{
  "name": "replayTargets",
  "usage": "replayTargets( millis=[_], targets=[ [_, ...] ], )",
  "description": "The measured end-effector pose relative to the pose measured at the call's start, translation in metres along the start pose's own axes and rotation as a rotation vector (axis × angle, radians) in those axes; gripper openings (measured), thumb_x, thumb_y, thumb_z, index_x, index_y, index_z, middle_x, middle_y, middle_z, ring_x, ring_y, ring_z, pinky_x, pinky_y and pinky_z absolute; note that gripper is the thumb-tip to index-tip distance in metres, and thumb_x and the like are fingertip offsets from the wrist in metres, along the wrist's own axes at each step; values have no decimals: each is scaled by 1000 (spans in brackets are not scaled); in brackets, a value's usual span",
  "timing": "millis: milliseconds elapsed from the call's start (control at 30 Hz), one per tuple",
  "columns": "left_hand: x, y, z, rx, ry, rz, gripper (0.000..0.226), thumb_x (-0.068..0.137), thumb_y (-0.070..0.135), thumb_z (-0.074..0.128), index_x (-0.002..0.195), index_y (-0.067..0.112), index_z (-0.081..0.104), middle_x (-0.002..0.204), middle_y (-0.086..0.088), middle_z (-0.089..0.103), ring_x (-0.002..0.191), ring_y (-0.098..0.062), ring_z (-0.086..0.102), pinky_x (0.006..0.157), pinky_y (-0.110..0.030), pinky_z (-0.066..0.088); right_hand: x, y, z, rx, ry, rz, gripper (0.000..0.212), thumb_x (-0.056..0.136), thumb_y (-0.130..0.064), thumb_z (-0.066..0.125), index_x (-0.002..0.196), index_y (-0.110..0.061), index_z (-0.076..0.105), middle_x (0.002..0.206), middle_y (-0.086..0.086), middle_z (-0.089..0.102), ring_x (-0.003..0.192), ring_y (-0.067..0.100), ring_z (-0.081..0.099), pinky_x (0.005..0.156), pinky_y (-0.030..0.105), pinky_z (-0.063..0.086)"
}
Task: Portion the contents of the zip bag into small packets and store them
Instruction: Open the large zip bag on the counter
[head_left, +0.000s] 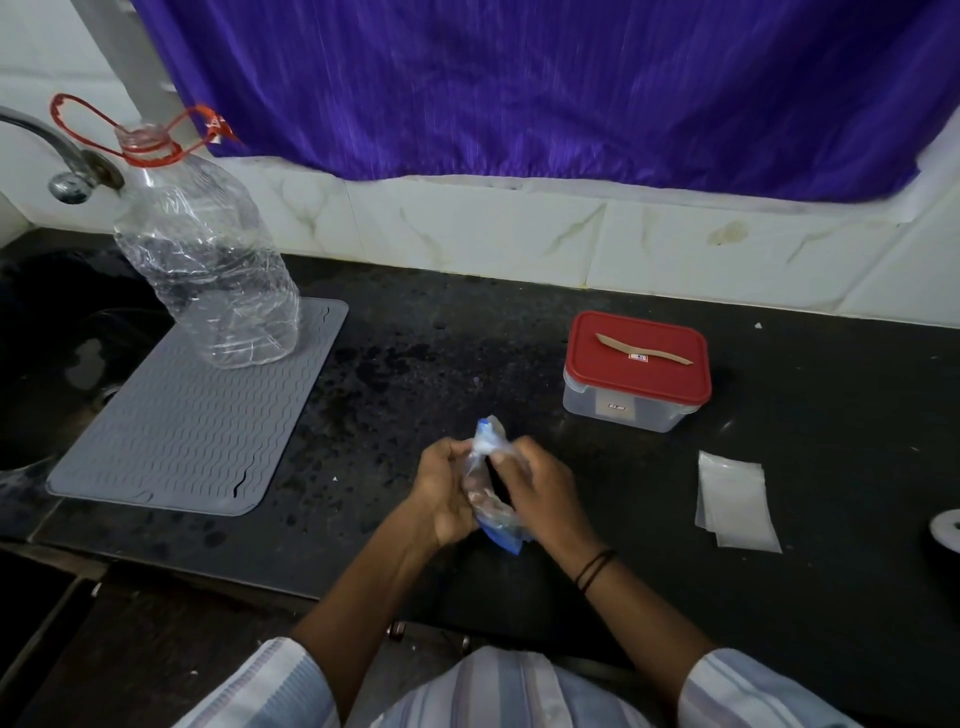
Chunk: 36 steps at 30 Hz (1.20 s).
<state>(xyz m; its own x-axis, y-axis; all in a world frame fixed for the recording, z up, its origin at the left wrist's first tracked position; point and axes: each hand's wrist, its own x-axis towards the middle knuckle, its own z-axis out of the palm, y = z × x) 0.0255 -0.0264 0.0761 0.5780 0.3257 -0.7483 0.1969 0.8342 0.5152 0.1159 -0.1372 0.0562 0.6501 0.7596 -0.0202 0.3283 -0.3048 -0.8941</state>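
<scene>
You've got the zip bag (491, 483) upright betw both hands at the counter's (467, 343) front-centre, long axis running near-to-far, mouth at the far top end. Your left hand (441, 493) curls round its left side; right hand (535, 488) pinches the top edge, so the seal sits right at your fingertips. Small packets (735, 499) lie well to the right, nearer your right hand; red-lidded box (636, 371) w/ a wooden stick (644, 349) on its lid sits beyond them. Bottle (208, 260) and mat (192, 415) are off left, nothing blocks the way.
</scene>
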Motion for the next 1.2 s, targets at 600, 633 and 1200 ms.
replayTargets(
  millis=[600, 633, 1200],
  targets=[
    [0, -12, 3, 1179, 307, 729, 17, 93, 24, 64, 97, 17, 49, 91, -3, 64, 76, -11, 60, 58, -22, 38, 12, -8, -6, 305, 108, 397, 39, 92, -44, 59, 122, -22, 47, 115, 3, 59, 97, 15, 60, 76, 31, 51],
    [-1, -10, 3, 1186, 343, 749, 13, 95, 23, 60, 95, 17, 49, 89, -1, 63, 74, -11, 59, 56, -22, 37, 9, -9, -7, 196, 129, 255, 48, 89, -42, 64, 127, -23, 42, 121, 1, 53, 104, 13, 56, 83, 31, 50],
    [-9, 16, 1, 1524, 188, 750, 35, 92, 25, 62, 111, 26, 33, 108, -2, 51, 91, -25, 59, 68, -31, 39, 2, -12, -23, -940, 75, -583, 28, 72, -22, 80, 99, -20, 73, 110, -5, 66, 113, 27, 43, 84, 41, 49]
  ],
)
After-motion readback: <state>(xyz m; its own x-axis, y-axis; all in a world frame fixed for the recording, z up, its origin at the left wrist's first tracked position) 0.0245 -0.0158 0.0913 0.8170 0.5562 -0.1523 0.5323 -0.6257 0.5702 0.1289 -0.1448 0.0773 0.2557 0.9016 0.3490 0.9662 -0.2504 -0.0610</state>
